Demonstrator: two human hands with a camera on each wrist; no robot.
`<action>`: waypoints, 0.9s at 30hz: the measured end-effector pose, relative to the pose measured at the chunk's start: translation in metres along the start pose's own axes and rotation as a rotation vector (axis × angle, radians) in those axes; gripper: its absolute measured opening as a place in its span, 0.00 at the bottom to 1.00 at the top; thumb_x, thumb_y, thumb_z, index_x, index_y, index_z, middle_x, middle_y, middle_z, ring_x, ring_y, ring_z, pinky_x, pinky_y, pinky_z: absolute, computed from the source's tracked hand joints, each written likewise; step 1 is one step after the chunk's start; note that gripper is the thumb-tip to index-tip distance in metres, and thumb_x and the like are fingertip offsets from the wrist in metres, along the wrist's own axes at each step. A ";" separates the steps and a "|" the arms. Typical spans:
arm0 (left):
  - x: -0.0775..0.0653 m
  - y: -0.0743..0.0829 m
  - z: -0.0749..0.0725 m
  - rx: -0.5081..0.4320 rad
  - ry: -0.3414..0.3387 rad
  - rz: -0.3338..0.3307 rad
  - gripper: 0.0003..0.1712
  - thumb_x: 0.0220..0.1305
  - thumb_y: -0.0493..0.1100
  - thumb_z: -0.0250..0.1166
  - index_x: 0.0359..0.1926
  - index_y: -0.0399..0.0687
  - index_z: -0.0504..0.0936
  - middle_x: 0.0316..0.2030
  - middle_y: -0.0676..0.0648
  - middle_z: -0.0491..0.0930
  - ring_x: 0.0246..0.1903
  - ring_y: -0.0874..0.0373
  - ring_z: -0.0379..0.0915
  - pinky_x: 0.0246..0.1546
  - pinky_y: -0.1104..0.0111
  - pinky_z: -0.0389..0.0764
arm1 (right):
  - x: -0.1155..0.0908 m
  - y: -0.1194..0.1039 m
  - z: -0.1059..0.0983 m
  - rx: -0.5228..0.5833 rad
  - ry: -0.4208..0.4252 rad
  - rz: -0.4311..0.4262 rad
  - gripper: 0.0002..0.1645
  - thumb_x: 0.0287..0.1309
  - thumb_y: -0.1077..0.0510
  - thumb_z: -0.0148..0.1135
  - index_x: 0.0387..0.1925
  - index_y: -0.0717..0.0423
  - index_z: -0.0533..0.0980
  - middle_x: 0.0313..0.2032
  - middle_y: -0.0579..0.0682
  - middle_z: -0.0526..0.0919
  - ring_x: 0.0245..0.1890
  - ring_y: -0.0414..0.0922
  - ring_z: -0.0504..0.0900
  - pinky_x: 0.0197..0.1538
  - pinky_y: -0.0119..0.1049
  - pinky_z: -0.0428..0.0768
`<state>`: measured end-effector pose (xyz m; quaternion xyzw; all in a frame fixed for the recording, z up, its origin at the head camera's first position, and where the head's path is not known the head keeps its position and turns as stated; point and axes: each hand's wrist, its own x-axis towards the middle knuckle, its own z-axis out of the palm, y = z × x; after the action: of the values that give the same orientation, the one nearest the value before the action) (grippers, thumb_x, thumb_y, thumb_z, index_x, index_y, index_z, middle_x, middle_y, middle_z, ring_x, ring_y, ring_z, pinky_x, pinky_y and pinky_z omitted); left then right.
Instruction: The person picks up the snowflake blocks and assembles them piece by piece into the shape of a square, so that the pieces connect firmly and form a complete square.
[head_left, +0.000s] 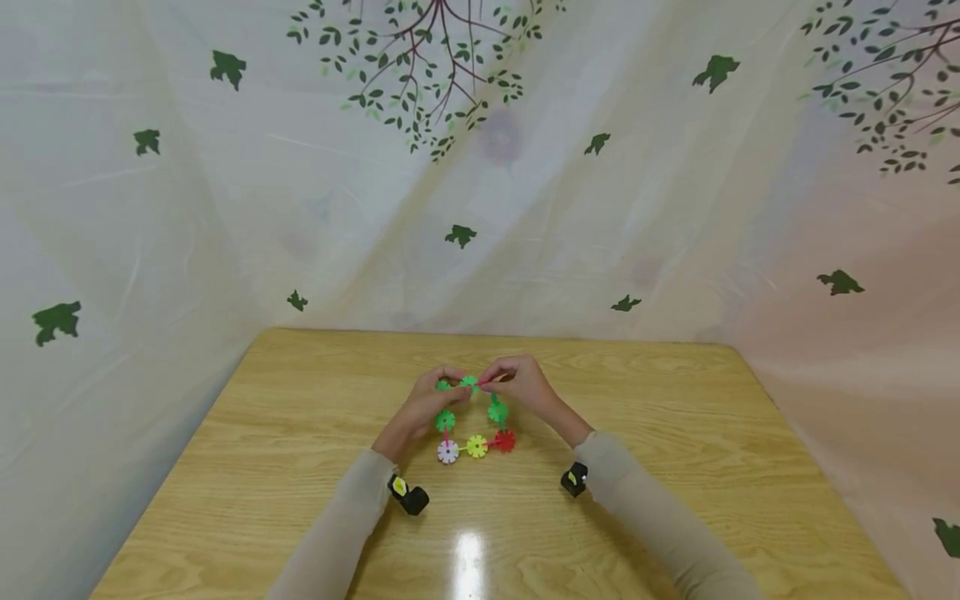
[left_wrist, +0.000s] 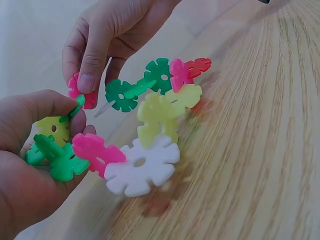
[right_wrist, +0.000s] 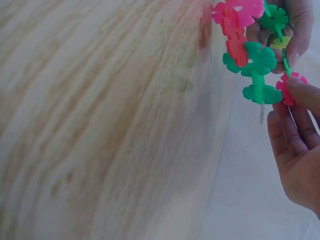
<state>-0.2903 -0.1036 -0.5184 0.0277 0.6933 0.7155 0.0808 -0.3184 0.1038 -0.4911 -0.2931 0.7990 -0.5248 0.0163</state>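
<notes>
A chain of slotted plastic flower discs curves in a loop between the two hands, over the wooden table. My left hand [head_left: 422,407] pinches a green flower disc [left_wrist: 80,101] between thumb and fingers. Opposite it, my right hand [head_left: 528,390] grips a pink flower disc [right_wrist: 283,91], which meets that green disc edge to edge. From the left hand the chain runs through a pink disc [left_wrist: 89,150] and a white disc [left_wrist: 161,155] to yellow ones [left_wrist: 150,125]. A red disc [head_left: 506,442] and further green discs [head_left: 497,412] follow. A clear, pale disc edge-on [right_wrist: 261,116] ends that side.
The wood-grain table [head_left: 300,483] extends around both forearms, with a bright reflection at its near side. Behind it hangs a pale curtain [head_left: 360,217] printed with leaves and branches. A small black camera [head_left: 408,495] is strapped at the left wrist, another [head_left: 574,480] at the right.
</notes>
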 end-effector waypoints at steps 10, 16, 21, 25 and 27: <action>0.002 -0.001 -0.003 0.003 0.043 -0.022 0.17 0.60 0.31 0.69 0.51 0.34 0.79 0.42 0.48 0.77 0.36 0.61 0.78 0.41 0.72 0.82 | 0.003 0.006 -0.007 -0.061 0.020 0.079 0.16 0.67 0.58 0.66 0.51 0.66 0.84 0.49 0.61 0.88 0.48 0.50 0.87 0.50 0.37 0.86; 0.003 -0.001 -0.003 -0.006 0.040 -0.021 0.17 0.61 0.31 0.69 0.50 0.33 0.79 0.41 0.48 0.77 0.36 0.61 0.78 0.41 0.72 0.82 | 0.004 0.012 -0.013 0.012 -0.029 0.215 0.20 0.71 0.59 0.62 0.57 0.70 0.79 0.52 0.65 0.85 0.46 0.45 0.85 0.47 0.37 0.85; 0.004 0.000 -0.003 -0.006 0.037 -0.019 0.17 0.61 0.31 0.69 0.50 0.33 0.79 0.40 0.49 0.77 0.35 0.61 0.78 0.40 0.73 0.82 | 0.004 0.016 -0.015 0.102 -0.061 0.322 0.20 0.72 0.59 0.60 0.58 0.69 0.78 0.52 0.63 0.86 0.43 0.40 0.86 0.46 0.37 0.87; 0.004 0.001 -0.002 0.003 0.029 -0.025 0.17 0.61 0.31 0.69 0.51 0.33 0.79 0.39 0.49 0.76 0.35 0.61 0.78 0.40 0.72 0.82 | 0.005 0.015 -0.015 0.177 -0.083 0.381 0.20 0.72 0.61 0.60 0.59 0.69 0.78 0.51 0.64 0.86 0.39 0.41 0.88 0.49 0.44 0.88; 0.004 0.001 -0.002 0.002 0.024 -0.025 0.17 0.61 0.31 0.69 0.51 0.33 0.79 0.40 0.49 0.76 0.35 0.61 0.79 0.41 0.72 0.83 | 0.006 0.015 -0.014 0.194 -0.085 0.396 0.19 0.71 0.62 0.60 0.58 0.69 0.78 0.49 0.63 0.87 0.36 0.41 0.88 0.49 0.46 0.88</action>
<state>-0.2944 -0.1052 -0.5177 0.0105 0.6953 0.7140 0.0816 -0.3345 0.1166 -0.4957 -0.1493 0.7853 -0.5731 0.1808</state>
